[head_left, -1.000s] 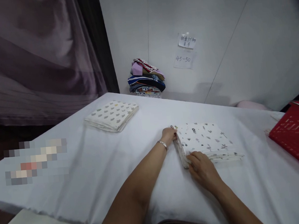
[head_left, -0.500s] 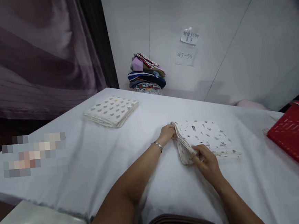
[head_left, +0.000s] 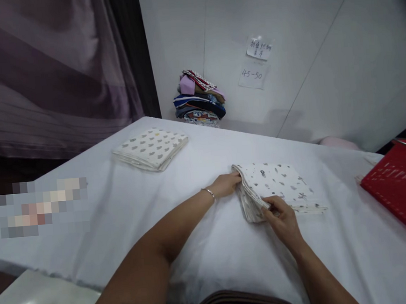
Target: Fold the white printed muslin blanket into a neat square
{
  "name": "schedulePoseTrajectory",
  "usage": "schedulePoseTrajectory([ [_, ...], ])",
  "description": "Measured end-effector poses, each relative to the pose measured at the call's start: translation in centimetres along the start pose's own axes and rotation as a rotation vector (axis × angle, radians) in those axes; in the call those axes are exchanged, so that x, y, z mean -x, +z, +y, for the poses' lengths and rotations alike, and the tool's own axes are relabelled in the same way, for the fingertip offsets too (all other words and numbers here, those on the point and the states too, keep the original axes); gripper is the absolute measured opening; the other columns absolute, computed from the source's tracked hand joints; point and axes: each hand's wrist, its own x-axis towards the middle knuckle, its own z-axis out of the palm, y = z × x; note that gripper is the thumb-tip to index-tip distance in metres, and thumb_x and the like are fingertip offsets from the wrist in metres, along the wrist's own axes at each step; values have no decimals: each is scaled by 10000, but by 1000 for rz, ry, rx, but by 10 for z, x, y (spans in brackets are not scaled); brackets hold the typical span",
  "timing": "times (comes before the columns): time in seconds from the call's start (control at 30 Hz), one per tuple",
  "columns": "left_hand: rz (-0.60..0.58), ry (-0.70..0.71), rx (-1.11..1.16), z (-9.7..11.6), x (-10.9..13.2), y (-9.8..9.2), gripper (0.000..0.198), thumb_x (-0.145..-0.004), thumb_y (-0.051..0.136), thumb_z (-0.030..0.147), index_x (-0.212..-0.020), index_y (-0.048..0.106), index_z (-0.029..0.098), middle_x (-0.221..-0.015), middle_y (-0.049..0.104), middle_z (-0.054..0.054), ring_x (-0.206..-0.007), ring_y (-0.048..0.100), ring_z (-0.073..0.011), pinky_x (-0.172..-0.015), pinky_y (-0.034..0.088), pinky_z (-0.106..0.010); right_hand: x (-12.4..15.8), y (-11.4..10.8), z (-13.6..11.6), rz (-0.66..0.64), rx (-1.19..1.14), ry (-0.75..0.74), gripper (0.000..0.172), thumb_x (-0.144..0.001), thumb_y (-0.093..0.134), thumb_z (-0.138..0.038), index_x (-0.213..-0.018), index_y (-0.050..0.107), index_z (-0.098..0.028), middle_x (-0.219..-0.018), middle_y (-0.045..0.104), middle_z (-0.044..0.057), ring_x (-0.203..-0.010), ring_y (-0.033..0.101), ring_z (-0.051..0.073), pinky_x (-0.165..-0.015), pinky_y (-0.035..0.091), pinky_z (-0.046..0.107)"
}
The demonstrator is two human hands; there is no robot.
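Note:
A folded white cloth (head_left: 279, 181) with small dark and grey prints lies on the white-covered table, its left edge lifted so that the layers show. My left hand (head_left: 227, 184) reaches to the far part of that left edge; its fingertips disappear between the layers, so I cannot see whether they grip. Lower down, my right hand (head_left: 284, 219) is closed in a pinch on the cloth's near left edge, thumb below and fingers on top. Farther left rests a second folded cloth (head_left: 151, 149), white with grey shapes, touched by neither hand.
The white table cover (head_left: 132, 232) has creases. A red object (head_left: 402, 183) with a glossy surface stands at the right edge. Beyond the table is a stack of folded fabrics (head_left: 199, 98) by the wall. A blurred-out patch (head_left: 43, 206) covers something at the left.
My left hand has gone from pinching the cloth's left edge to having its fingertips in between the layers, with the wrist lower and turned. The right hand keeps its pinch.

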Motion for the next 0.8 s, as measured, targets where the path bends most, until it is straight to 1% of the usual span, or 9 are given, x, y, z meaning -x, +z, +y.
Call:
schedulePoseTrajectory([
  [0.07, -34, 41, -115, -1, -2, -2, 352, -784, 431, 93, -1024, 623, 265, -1263, 524, 29, -900, 595, -156, -656, 444, -229, 0, 1, 1, -3, 4, 3, 173, -758, 535, -244, -895, 624, -188, -777, 590, 17, -675, 526, 148, -614, 427, 267],
  [0.13, -54, 76, -202, -3, -5, -3, 284, -806, 442, 112, -964, 639, 243, -1166, 580, 5, -894, 591, -158, -632, 433, -230, 1, 2, 3, -9, 12, 7, 171, -760, 537, -250, -895, 625, -192, -762, 584, 10, -659, 520, 143, -602, 422, 261],
  [0.2, -59, 112, -255, -5, -5, -5, 255, -831, 433, 127, -933, 642, 233, -1094, 607, -5, -912, 581, -158, -635, 428, -232, 1, 2, 3, -19, 21, 10, 168, -767, 533, -249, -896, 625, -194, -757, 581, 7, -655, 517, 140, -596, 418, 257],
  [0.27, -47, 119, -281, -9, -3, -6, 252, -857, 417, 149, -942, 637, 236, -1084, 611, -6, -934, 568, -156, -653, 429, -234, 1, 2, 1, -31, 31, 6, 164, -775, 527, -246, -898, 623, -195, -756, 578, 7, -654, 513, 140, -593, 417, 256],
  [0.37, -31, 65, -278, -11, 3, -6, 254, -869, 403, 164, -943, 633, 243, -1092, 608, 1, -950, 557, -151, -683, 434, -233, 1, 4, -1, -51, 68, -22, 152, -779, 524, -237, -894, 616, -197, -760, 574, 9, -650, 509, 140, -593, 418, 258],
  [0.5, 8, -2, -196, -8, 12, -4, 277, -837, 406, 136, -953, 630, 250, -1120, 601, 21, -981, 544, -150, -732, 444, -241, 3, 7, -2, -73, 135, -87, 156, -795, 500, -221, -921, 590, -201, -796, 565, 17, -657, 512, 143, -598, 422, 267],
  [0.6, 56, -70, -95, -3, 15, -3, 337, -792, 405, 103, -983, 630, 266, -1182, 576, 49, -1029, 531, -143, -788, 442, -236, 6, 11, -4, -131, 280, -182, 196, -803, 477, -195, -975, 571, -198, -874, 567, 39, -745, 529, 165, -657, 432, 288],
  [0.67, 62, -128, -26, 0, 14, -3, 336, -773, 410, 112, -963, 639, 269, -1217, 557, 64, -1029, 538, -136, -794, 443, -226, 6, 15, -7, -175, 407, -264, 236, -800, 465, -175, -1014, 564, -190, -912, 563, 59, -818, 524, 191, -699, 427, 310],
  [0.8, 37, -267, 105, 4, 6, -7, 289, -797, 401, 182, -911, 655, 259, -1219, 559, 65, -1014, 549, -129, -790, 438, -206, 2, 17, -15, -233, 556, -356, 236, -778, 446, -134, -967, 578, -184, -816, 535, 56, -749, 499, 191, -653, 399, 300],
])
